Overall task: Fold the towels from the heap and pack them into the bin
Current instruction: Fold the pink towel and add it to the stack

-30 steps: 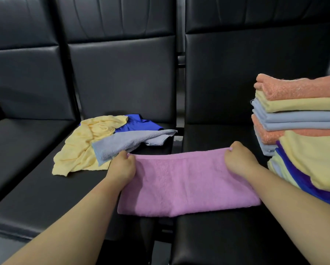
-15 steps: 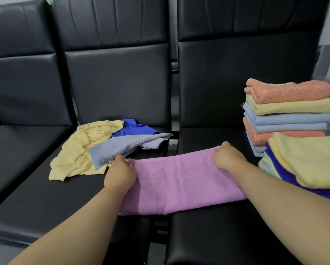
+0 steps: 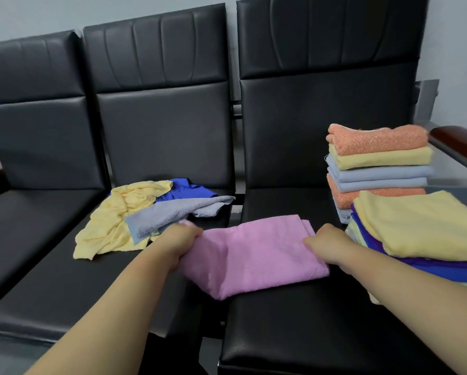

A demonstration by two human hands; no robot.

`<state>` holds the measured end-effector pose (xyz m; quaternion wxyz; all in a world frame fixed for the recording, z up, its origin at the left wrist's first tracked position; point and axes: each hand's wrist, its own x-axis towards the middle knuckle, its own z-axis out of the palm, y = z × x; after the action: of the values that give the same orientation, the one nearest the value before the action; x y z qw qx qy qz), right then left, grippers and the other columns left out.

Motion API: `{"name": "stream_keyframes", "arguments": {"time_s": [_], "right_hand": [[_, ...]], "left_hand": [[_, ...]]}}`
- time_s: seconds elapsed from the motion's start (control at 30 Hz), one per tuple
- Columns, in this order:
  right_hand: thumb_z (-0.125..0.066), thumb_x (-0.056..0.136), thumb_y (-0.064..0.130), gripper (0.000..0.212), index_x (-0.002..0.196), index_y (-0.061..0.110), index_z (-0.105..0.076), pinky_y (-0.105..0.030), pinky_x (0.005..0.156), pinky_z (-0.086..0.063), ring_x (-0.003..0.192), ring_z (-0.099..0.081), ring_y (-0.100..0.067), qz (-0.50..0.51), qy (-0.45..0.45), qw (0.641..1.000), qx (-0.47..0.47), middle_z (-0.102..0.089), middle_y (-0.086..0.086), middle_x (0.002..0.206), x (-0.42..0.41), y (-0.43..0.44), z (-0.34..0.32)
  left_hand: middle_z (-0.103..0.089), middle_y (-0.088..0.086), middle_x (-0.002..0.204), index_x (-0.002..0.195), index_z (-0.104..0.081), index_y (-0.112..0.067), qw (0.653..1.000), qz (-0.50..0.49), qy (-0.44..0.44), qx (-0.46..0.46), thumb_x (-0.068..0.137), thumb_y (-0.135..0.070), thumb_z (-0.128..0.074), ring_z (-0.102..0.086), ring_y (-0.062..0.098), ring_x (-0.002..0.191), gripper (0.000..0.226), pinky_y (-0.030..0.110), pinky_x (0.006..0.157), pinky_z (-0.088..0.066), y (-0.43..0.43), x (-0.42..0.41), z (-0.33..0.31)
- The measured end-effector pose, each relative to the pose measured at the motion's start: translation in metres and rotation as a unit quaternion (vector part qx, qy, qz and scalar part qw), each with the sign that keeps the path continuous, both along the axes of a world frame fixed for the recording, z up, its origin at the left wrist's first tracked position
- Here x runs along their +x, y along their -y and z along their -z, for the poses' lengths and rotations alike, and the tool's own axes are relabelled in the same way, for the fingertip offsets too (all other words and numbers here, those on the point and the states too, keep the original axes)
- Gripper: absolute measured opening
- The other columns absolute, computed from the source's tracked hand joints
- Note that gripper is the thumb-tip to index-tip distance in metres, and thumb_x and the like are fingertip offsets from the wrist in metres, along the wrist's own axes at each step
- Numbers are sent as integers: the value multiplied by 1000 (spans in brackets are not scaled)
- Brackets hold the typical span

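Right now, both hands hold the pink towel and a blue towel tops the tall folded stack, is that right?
Not quite: the head view shows an orange towel topping that stack; the left hand and right hand do hold the pink towel.

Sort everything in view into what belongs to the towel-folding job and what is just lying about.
Belongs to the job:
pink towel, gripped by left hand and right hand
heap of unfolded towels
folded stack
second folded pile
(no bin in view)

Just lying about:
black chairs
wooden armrest
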<state>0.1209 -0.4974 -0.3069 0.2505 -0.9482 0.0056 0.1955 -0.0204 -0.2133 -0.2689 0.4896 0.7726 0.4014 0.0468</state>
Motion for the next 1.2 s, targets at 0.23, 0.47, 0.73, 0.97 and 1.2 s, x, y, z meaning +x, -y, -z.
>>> {"name": "stream_keyframes", "arguments": {"time_s": [0.23, 0.47, 0.73, 0.97, 1.2], "right_hand": [[-51, 104, 14, 21, 115, 7, -68, -29, 76, -52, 94, -67, -20, -59, -17, 995, -77, -59, -5, 86, 2, 4, 2], [-49, 107, 23, 39, 136, -3, -57, -27, 69, -51, 80, -59, -15, -22, -21, 995, 90, -66, -14, 113, 3, 21, -5], [-49, 102, 52, 39, 90, 16, -59, -28, 59, -43, 71, -58, -16, -33, -6, 999, -13, -61, -3, 84, 13, -4, 0], [-50, 102, 34, 25, 92, 14, -62, -29, 59, -42, 73, -59, -18, -91, 17, 994, -58, -62, -4, 87, 5, -19, 2], [-49, 106, 34, 15, 109, 20, -51, -26, 58, -38, 77, -55, -12, -51, 95, 988, 114, -56, 2, 92, -16, -6, -30]], "left_hand": [[-58, 11, 74, 89, -53, -13, 986, 97, 91, -100, 96, -19, -61, -60, 25, 68, 12, 32, 66, -53, 92, 69, -31], [-67, 10, 89, 103, -60, -12, 974, 190, 33, -117, 101, -28, -58, -66, 21, 62, 17, 30, 60, -57, 141, 96, -18], [-65, 8, 79, 92, -61, -7, 981, 107, -124, 104, 91, -34, -62, -60, 22, 62, 27, 27, 51, -49, 72, 55, 32], [-55, 7, 71, 87, -61, -8, 991, 108, -72, -34, 91, -20, -62, -48, 19, 53, 12, 21, 44, -37, 78, 67, 42], [-60, 11, 89, 102, -57, -3, 992, 46, 116, 32, 97, -24, -53, -52, 22, 77, 22, 35, 65, -42, 83, 57, 7]]}}
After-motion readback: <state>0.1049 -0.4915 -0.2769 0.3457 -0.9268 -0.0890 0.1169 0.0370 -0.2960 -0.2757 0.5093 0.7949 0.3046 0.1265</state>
